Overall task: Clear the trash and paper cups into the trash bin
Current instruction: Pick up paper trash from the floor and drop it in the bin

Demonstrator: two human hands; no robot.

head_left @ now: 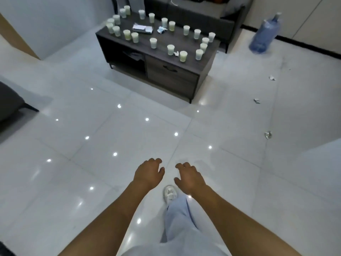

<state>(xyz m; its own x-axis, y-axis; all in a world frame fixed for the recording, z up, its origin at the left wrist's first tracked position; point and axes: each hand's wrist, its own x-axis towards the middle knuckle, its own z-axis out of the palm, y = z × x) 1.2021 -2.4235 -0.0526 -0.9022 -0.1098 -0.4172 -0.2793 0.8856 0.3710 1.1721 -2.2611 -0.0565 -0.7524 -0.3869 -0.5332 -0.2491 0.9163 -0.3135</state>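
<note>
**Cups far ahead, both hands free**

Held low over the floor (92,141): left hand (148,173) and right hand (189,177), side by side, fingers loosely curled, gripping nothing. Well beyond both, straight ahead: paper cups (170,49) upright across the dark table (203,67). Off right: floor scraps (256,101). No bin visible. Neither hand clearly nearer.

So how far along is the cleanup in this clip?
Nothing looks done yet. The paper cups stand all over the dark table, with crumpled trash among them, and paper scraps lie on the floor to the right. Nothing is in hand: the left hand and right hand hang empty over the tiles, away from the table. No trash bin is in view. All the clearing is left.
</note>
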